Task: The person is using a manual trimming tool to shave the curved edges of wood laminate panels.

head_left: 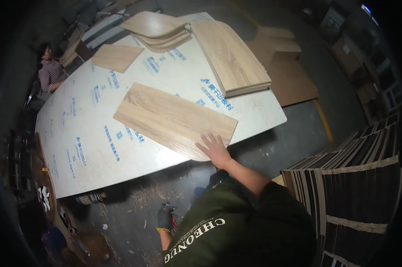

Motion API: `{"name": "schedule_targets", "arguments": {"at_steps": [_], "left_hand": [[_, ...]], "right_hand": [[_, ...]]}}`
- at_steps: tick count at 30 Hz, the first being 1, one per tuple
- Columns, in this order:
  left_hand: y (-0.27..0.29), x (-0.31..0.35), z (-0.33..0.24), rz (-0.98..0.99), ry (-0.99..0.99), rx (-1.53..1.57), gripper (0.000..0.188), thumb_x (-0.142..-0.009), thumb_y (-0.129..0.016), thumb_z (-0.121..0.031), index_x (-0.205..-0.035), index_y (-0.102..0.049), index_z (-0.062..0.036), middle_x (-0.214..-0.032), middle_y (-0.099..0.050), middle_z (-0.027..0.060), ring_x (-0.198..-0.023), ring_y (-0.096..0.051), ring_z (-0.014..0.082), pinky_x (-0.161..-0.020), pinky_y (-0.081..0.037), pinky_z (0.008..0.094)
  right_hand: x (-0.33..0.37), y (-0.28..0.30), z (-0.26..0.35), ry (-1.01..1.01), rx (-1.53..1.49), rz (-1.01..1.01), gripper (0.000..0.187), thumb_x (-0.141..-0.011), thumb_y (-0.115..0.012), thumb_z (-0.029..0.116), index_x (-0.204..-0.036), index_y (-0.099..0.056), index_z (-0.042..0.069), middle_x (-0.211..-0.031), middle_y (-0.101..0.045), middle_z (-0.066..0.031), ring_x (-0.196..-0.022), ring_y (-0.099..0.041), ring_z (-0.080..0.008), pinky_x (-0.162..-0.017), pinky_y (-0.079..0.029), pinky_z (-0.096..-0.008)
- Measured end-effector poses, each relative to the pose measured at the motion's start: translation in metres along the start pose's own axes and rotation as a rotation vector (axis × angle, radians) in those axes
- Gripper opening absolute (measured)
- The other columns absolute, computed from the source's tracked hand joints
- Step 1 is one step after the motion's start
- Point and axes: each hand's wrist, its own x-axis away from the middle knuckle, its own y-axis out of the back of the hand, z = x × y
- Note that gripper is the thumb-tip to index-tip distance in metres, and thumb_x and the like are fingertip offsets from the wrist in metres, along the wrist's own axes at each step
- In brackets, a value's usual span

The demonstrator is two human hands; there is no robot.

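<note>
My bare right hand (217, 152) lies flat, fingers spread, on the near right end of a long wood-grain board (169, 116). The board rests at a slant on the white table (89, 164), and its near corner reaches the table's front edge. Down at my side, below the table edge, is my left hand (166, 219) in a dark glove with a yellow cuff. Its fingers look closed, and a bit of red shows beside them. What it holds, if anything, is too dark to make out.
Stacked boards (230, 58) lie at the table's right, and curved-edge panels (154, 26) at the back. A smaller board (117, 57) lies far left, near another person (51, 73). Strip stacks (357, 178) stand at right. Wood shavings (154, 193) litter the floor.
</note>
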Motion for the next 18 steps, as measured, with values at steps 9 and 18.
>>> {"name": "schedule_targets", "arguments": {"at_steps": [9,18], "left_hand": [[-0.014,-0.01,-0.052,0.085,-0.438,-0.118,0.032,-0.09,-0.053,-0.022,-0.111,-0.059,0.0005,-0.088,-0.067,0.012,-0.063,-0.063,0.0189,-0.048,-0.049,0.0305],[-0.033,-0.009,-0.147,0.005,-0.601,0.145,0.043,-0.092,-0.055,-0.017,-0.13,-0.052,0.0032,-0.08,-0.065,0.0104,-0.055,-0.058,0.0131,-0.048,-0.046,0.0256]], "right_hand": [[0.018,0.112,-0.011,0.112,-0.369,-0.12,0.078,-0.07,-0.054,-0.009,-0.142,-0.043,0.018,-0.146,-0.041,-0.0155,-0.135,-0.041,-0.0331,-0.111,-0.033,-0.0465],[0.03,0.318,-0.03,0.187,-0.135,-0.916,0.025,-0.071,-0.082,0.022,-0.086,-0.07,0.005,-0.075,-0.069,-0.0095,-0.062,-0.066,-0.0252,-0.057,-0.049,-0.0326]]}}
